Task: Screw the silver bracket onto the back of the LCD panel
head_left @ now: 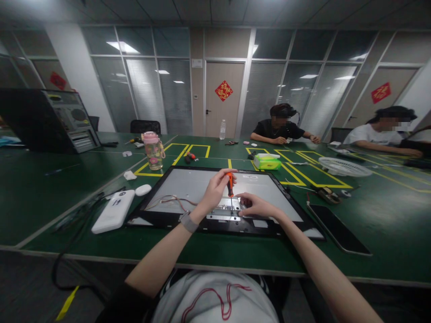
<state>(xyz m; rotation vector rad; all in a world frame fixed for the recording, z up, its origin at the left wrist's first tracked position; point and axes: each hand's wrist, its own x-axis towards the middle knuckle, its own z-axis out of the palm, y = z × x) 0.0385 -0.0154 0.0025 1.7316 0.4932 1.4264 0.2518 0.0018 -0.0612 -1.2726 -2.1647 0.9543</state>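
Observation:
An orange and black screwdriver stands nearly upright, its shaft pointing down at a metal bracket on a large flat panel with a black frame. My left hand is closed around the screwdriver's handle from the left. My right hand is beside the shaft, over the bracket's right end, fingers curved; whether its fingertips hold anything is too small to tell. Thin wires run across the panel's left part toward the bracket. The panel lies flat on the green table.
Left of the panel are a white power bank, a white oval case, black cables and a pink bottle. At right lies a dark tablet. Behind are a green packet and a white basket. People sit across the table.

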